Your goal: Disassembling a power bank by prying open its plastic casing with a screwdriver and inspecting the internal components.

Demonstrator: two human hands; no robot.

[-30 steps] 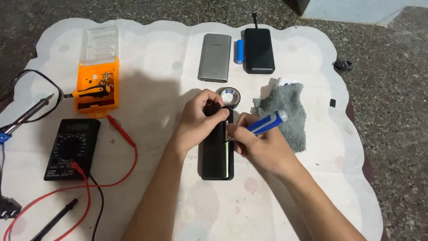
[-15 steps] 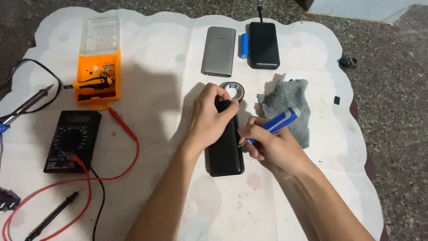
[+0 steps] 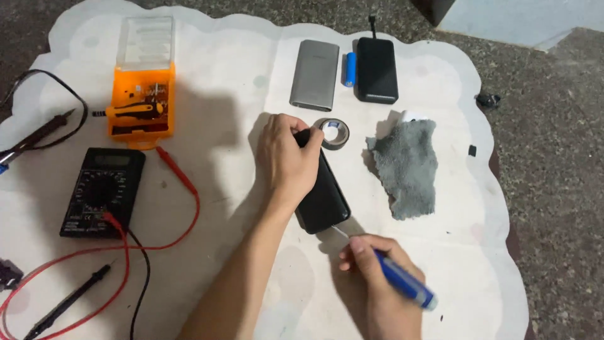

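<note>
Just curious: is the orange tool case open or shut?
Open: the orange tool case has its clear lid swung back, exposing tools inside.

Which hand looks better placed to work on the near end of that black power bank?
Probably right hand: its blue screwdriver tip nearly meets the black power bank there; left hand pins the far end.
</note>
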